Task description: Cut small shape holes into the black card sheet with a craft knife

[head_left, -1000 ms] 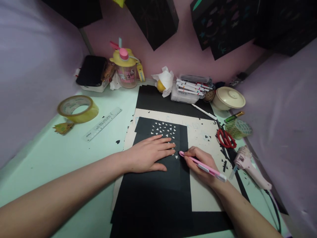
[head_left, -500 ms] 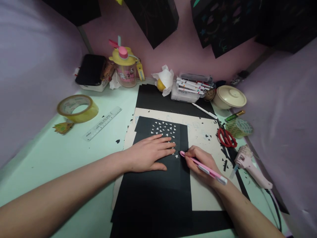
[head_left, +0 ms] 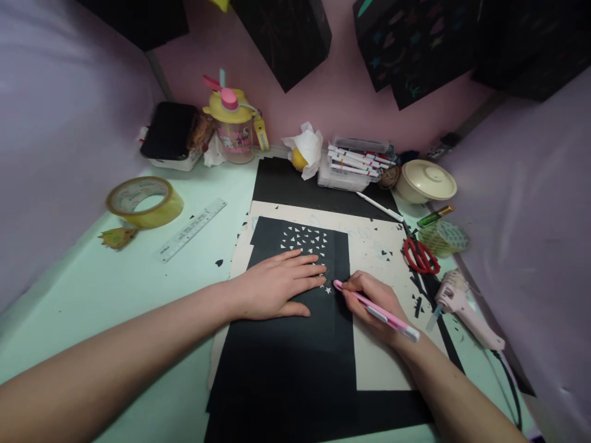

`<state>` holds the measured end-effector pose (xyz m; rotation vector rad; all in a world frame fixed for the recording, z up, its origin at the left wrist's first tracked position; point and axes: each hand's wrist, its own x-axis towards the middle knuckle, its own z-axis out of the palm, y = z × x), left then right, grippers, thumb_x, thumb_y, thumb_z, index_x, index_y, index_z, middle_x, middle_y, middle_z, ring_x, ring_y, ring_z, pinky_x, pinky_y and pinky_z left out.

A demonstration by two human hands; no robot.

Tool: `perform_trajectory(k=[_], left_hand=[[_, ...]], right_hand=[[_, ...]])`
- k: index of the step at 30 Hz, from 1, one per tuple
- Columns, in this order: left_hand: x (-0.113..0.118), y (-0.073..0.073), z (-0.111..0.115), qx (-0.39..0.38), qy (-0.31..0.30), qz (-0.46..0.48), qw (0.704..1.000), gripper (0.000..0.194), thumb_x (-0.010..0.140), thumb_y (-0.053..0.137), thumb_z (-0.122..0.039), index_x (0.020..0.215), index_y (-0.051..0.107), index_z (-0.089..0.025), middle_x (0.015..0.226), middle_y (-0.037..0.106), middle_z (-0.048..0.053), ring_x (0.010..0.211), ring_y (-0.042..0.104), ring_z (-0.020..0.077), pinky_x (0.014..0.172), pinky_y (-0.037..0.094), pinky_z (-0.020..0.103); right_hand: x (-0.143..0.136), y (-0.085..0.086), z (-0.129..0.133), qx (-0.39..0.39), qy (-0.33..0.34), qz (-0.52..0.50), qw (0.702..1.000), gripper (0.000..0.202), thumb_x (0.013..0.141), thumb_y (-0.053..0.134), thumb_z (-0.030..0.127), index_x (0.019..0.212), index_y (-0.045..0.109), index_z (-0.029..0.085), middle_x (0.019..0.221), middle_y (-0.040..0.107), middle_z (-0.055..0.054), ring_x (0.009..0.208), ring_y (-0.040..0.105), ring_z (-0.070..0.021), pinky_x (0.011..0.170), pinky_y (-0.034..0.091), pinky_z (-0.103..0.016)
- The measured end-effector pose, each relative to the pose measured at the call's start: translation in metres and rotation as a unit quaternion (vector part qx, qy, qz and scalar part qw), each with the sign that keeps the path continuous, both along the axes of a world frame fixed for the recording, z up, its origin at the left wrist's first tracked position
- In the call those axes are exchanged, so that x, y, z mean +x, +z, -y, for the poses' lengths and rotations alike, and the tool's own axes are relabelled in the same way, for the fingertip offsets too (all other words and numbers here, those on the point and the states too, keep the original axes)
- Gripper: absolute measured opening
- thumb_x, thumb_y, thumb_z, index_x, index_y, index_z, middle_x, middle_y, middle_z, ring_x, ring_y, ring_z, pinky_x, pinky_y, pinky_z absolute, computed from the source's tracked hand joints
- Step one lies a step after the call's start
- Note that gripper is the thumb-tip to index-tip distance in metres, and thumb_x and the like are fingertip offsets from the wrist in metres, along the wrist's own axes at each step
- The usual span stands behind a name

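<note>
Black paper point(head_left: 295, 369) lies on a cream sheet point(head_left: 383, 363), with small triangle and star cut-outs point(head_left: 303, 239) in its upper part. My left hand point(head_left: 277, 286) rests flat on the paper, fingers spread, partly covering the lower cut-outs. A white star shape shows just right of its fingertips. My right hand point(head_left: 376, 304) grips a pink pen-like cutter point(head_left: 381, 312) at the paper's right edge. The cutter's front end points at the paper near the star; its very tip is too small to make out.
Left of the paper are a ruler point(head_left: 191, 231) and a tape roll point(head_left: 145, 202). Red scissors point(head_left: 421, 256), a pink glue gun point(head_left: 468, 307) and black scraps lie right. Behind stand a bottle point(head_left: 234, 126), a marker box point(head_left: 353, 166) and a lidded bowl point(head_left: 427, 180).
The view has shifted very slightly. Both hands keep nearly the same places on the paper, with the pink cutter still in my right hand.
</note>
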<state>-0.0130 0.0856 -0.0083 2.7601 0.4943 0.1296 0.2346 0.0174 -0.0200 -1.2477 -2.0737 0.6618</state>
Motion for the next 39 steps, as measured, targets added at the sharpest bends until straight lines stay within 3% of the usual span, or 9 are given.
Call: perform_trajectory(k=[15, 20, 23, 28, 31, 35, 39], left_hand=[[0.001, 0.0, 0.005, 0.025, 0.011, -0.015, 0.999, 0.058, 0.092, 0.036, -0.055, 0.14, 0.038, -0.022, 0.15, 0.035, 0.002, 0.141, 0.022, 0.021, 0.116, 0.012, 0.038], [0.01, 0.0, 0.029, 0.071, 0.085, -0.044, 0.993, 0.061, 0.092, 0.035, -0.055, 0.14, 0.038, -0.018, 0.149, 0.035, 0.006, 0.137, 0.028, 0.0257, 0.108, 0.024, 0.039], [0.018, 0.001, 0.051, 0.096, 0.13, -0.067, 0.985, 0.066, 0.091, 0.034, -0.058, 0.139, 0.04, -0.013, 0.146, 0.04, 0.01, 0.127, 0.039, 0.0286, 0.099, 0.032, 0.04], [0.023, 0.002, 0.075, 0.113, 0.161, -0.083, 0.977, 0.069, 0.091, 0.034, -0.057, 0.138, 0.039, -0.008, 0.143, 0.042, 0.017, 0.12, 0.045, 0.03, 0.094, 0.034, 0.04], [0.019, 0.001, 0.075, 0.101, 0.146, -0.069, 0.982, 0.072, 0.09, 0.033, -0.06, 0.139, 0.037, -0.008, 0.144, 0.04, 0.017, 0.129, 0.036, 0.0317, 0.103, 0.027, 0.044], [0.013, -0.003, 0.064, 0.081, 0.129, -0.046, 0.987, 0.078, 0.084, 0.033, -0.069, 0.142, 0.035, -0.016, 0.152, 0.026, 0.013, 0.14, 0.013, 0.0369, 0.109, 0.01, 0.057], [0.012, -0.005, 0.057, 0.079, 0.155, -0.069, 0.982, 0.079, 0.084, 0.033, -0.07, 0.143, 0.032, -0.018, 0.153, 0.025, 0.012, 0.14, 0.016, 0.0376, 0.107, 0.013, 0.063]], right_hand=[[-0.002, 0.003, 0.002, -0.03, -0.035, -0.011, 0.999, 0.009, 0.089, 0.05, 0.022, 0.08, 0.054, 0.021, 0.072, 0.057, -0.002, 0.063, 0.054, -0.0143, 0.059, 0.044, -0.026], [-0.004, 0.005, 0.003, -0.045, -0.06, 0.011, 0.997, 0.01, 0.09, 0.051, 0.026, 0.082, 0.056, 0.021, 0.073, 0.059, -0.001, 0.065, 0.056, -0.0138, 0.06, 0.043, -0.024], [-0.007, 0.008, 0.003, -0.054, -0.067, 0.024, 0.996, 0.011, 0.089, 0.053, 0.027, 0.082, 0.056, 0.021, 0.073, 0.06, 0.0, 0.067, 0.057, -0.0138, 0.061, 0.042, -0.023], [-0.012, 0.015, 0.002, -0.079, -0.076, 0.024, 0.994, 0.012, 0.089, 0.054, 0.028, 0.08, 0.056, 0.021, 0.073, 0.062, 0.001, 0.065, 0.056, -0.0127, 0.061, 0.041, -0.022], [-0.013, 0.016, 0.003, -0.083, -0.07, 0.02, 0.994, 0.011, 0.089, 0.054, 0.029, 0.082, 0.057, 0.021, 0.074, 0.063, 0.001, 0.065, 0.056, -0.0124, 0.06, 0.041, -0.022], [-0.014, 0.014, 0.003, -0.08, -0.085, 0.015, 0.993, 0.012, 0.088, 0.055, 0.029, 0.08, 0.057, 0.02, 0.07, 0.06, 0.002, 0.059, 0.053, -0.0113, 0.056, 0.039, -0.021], [-0.023, 0.014, -0.002, -0.066, -0.101, 0.029, 0.992, 0.013, 0.087, 0.055, 0.03, 0.08, 0.057, 0.02, 0.067, 0.059, 0.003, 0.058, 0.052, -0.0109, 0.055, 0.038, -0.021]])
